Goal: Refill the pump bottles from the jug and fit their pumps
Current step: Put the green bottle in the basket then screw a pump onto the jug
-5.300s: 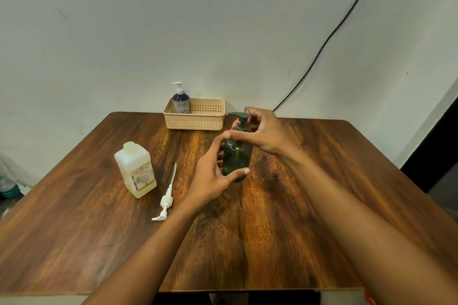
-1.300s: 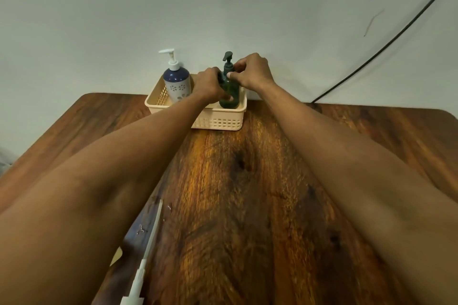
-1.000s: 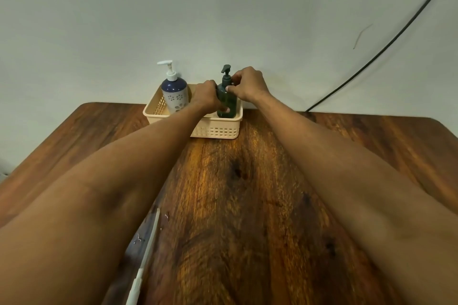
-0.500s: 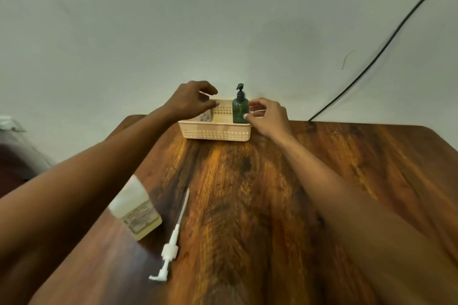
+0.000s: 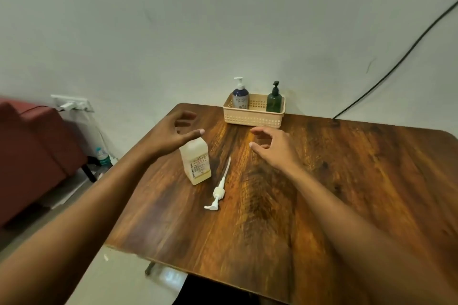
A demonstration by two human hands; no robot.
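A cream jug [image 5: 196, 164] with a label stands on the wooden table [image 5: 347, 181]. My left hand [image 5: 177, 132] hovers open just above and behind its top, hiding the cap. A loose white pump [image 5: 219, 187] lies flat to the right of the jug. My right hand [image 5: 271, 145] is open above the table, holding nothing. At the back, a beige basket [image 5: 252, 117] holds a blue bottle [image 5: 240, 98] with a white pump on the left and a dark green bottle [image 5: 274, 100] with a dark pump on the right.
A black cable [image 5: 396, 62] runs down the wall to the table's back edge. A red seat [image 5: 32, 151] stands left of the table, with a wall socket [image 5: 70, 104] and a small water bottle [image 5: 102, 157] on the floor beside it.
Both hands let go of the green bottle, left standing in the basket, and drew back toward me. My left hand moved over the jug. The view swung left and pulled back.
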